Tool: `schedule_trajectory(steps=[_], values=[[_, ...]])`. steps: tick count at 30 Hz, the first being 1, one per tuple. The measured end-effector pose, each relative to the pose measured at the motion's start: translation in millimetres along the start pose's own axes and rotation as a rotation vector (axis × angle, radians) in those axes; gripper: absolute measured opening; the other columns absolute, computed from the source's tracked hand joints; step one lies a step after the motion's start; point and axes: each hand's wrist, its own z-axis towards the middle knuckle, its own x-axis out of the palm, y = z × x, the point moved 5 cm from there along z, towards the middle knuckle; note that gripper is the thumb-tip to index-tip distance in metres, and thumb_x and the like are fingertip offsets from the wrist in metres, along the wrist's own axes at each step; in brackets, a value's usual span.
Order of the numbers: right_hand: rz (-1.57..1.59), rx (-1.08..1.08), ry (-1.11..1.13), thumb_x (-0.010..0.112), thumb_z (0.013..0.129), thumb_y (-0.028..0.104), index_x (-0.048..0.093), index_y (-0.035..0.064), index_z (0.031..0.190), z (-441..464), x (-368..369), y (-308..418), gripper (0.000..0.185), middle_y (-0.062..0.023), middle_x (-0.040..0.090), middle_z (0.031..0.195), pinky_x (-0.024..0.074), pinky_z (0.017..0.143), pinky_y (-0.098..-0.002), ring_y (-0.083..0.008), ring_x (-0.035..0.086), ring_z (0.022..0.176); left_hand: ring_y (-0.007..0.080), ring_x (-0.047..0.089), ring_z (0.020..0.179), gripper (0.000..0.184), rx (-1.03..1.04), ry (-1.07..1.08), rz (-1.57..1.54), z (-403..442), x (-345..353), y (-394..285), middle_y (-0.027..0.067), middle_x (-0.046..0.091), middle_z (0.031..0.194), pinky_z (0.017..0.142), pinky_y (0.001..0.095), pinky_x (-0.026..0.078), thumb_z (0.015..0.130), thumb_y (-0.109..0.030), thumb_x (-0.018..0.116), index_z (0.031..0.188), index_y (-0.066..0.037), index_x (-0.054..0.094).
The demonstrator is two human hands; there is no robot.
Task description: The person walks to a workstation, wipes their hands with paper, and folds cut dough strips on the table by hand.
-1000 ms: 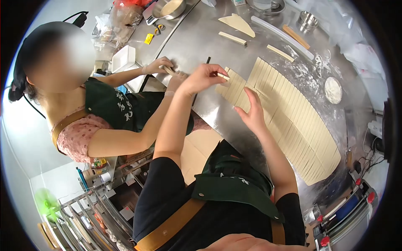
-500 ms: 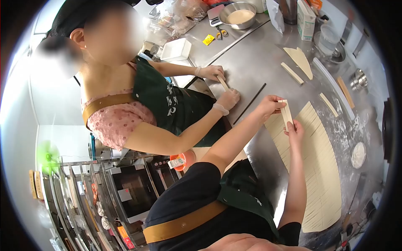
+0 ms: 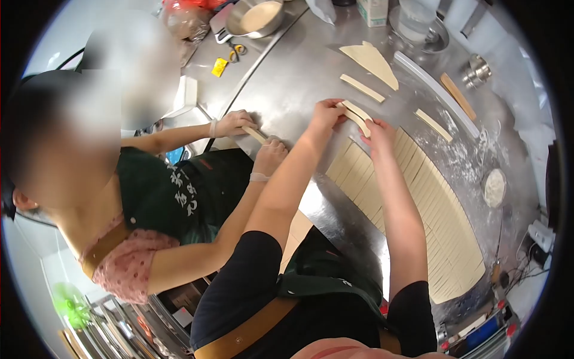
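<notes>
A short strip of pale dough is stretched between my two hands, above the steel table. My left hand pinches its far-left end, fingers closed. At the lower right end, my right hand grips it between thumb and fingers. A dark line runs along the strip's length. Below and to the right lies a big sheet of dough cut into many narrow strips, partly hidden by my right forearm. Beyond my hands rest a loose dough strip and a triangular dough piece.
On the left, a co-worker's gloved hands hold another dough strip. A white ruler-like bar, a wooden stick, metal cutters and a flour bowl are at the right. Scissors and a batter bowl stand far left.
One second ago my left hand alone held a small dough piece and my right hand was open. My right hand has closed on its other end, and both hands have lifted away from the sheet.
</notes>
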Motion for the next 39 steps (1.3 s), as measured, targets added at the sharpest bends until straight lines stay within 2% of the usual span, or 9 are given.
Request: schedule_trajectory(steps=[3,8,11,14,17,20,23,31,39], values=[[0.106,0.03,-0.127,0.064,0.086,0.013,0.061,0.0003,0.101,2,8,3,0.02,-0.0068,0.064,0.092,0.0506,0.072,-0.0305,-0.0169,0.062,0.075,0.0184,0.065,0.087,0.027,-0.008,-0.054,0.102,2,-7,-8,0.0098,0.065,0.095,0.074,0.0265,0.055,0.084,-0.001,0.063,0.109,0.006,0.061],[-0.46,-0.432,-0.272,0.066,0.082,0.015,0.066,0.0015,0.098,-5,-3,25,0.021,-0.0098,0.069,0.084,0.0496,0.068,-0.0322,-0.0197,0.065,0.075,0.0198,0.066,0.084,0.026,0.057,-0.134,0.404,15,-8,-13,0.0098,0.066,0.094,0.071,0.0278,0.055,0.081,-0.004,0.067,0.106,0.002,0.064],[-0.632,-0.524,-0.261,0.067,0.082,0.017,0.067,0.0055,0.1,-26,-12,45,0.021,-0.01,0.07,0.086,0.0495,0.068,-0.0328,-0.0224,0.066,0.075,0.0221,0.065,0.082,0.027,0.301,-0.242,0.865,12,-6,-23,0.0109,0.067,0.096,0.071,0.0305,0.053,0.078,-0.005,0.068,0.105,-0.002,0.067],[-0.61,-0.537,-0.156,0.067,0.083,0.018,0.067,0.0058,0.101,-27,-18,46,0.021,-0.0102,0.069,0.085,0.0493,0.068,-0.0323,-0.0221,0.066,0.074,0.0244,0.064,0.085,0.029,0.816,-0.553,1.163,-23,9,-51,0.0127,0.067,0.099,0.075,0.0324,0.051,0.078,-0.006,0.068,0.107,-0.004,0.067],[-0.492,-0.548,-0.011,0.066,0.083,0.015,0.066,0.0027,0.101,-25,-15,43,0.021,-0.0106,0.069,0.084,0.0487,0.067,-0.0301,-0.0187,0.065,0.073,0.0232,0.064,0.089,0.025,0.596,-0.043,0.767,-17,17,-54,0.0108,0.066,0.102,0.078,0.0325,0.05,0.086,-0.008,0.063,0.111,-0.004,0.065],[-0.344,-0.472,0.132,0.065,0.083,0.011,0.065,-0.0016,0.101,-41,-1,56,0.022,-0.0106,0.068,0.082,0.048,0.066,-0.0277,-0.0152,0.064,0.071,0.0209,0.064,0.09,0.022,0.035,0.218,0.332,-8,20,-37,0.0087,0.065,0.103,0.078,0.0326,0.051,0.092,-0.01,0.058,0.112,-0.001,0.062],[-0.263,-0.437,0.163,0.065,0.083,0.007,0.064,-0.0049,0.1,-45,3,58,0.021,-0.0103,0.068,0.081,0.0477,0.065,-0.0265,-0.0138,0.063,0.071,0.0166,0.064,0.089,0.02,-0.272,0.44,-0.064,-26,19,-41,0.0078,0.064,0.103,0.077,0.03,0.053,0.094,-0.01,0.056,0.11,0.001,0.06],[-0.286,-0.294,0.086,0.063,0.084,0.007,0.064,-0.0052,0.1,-17,1,29,0.02,-0.0107,0.068,0.081,0.0504,0.066,-0.0284,-0.0169,0.067,0.074,0.0134,0.064,0.079,0.019,-0.06,0.378,0.254,-5,-11,-45,0.0074,0.065,0.093,0.076,0.0249,0.054,0.09,-0.006,0.061,0.107,0.003,0.061],[-0.673,-0.458,-0.13,0.067,0.078,0.012,0.067,0.0029,0.089,-1,16,22,0.014,-0.013,0.068,0.085,0.0511,0.073,-0.0369,-0.028,0.066,0.08,0.0114,0.058,0.067,0.02,0.052,0.202,0.568,15,-24,-47,0.0059,0.064,0.079,0.063,0.0235,0.049,0.08,-0.008,0.07,0.094,0.006,0.066]])
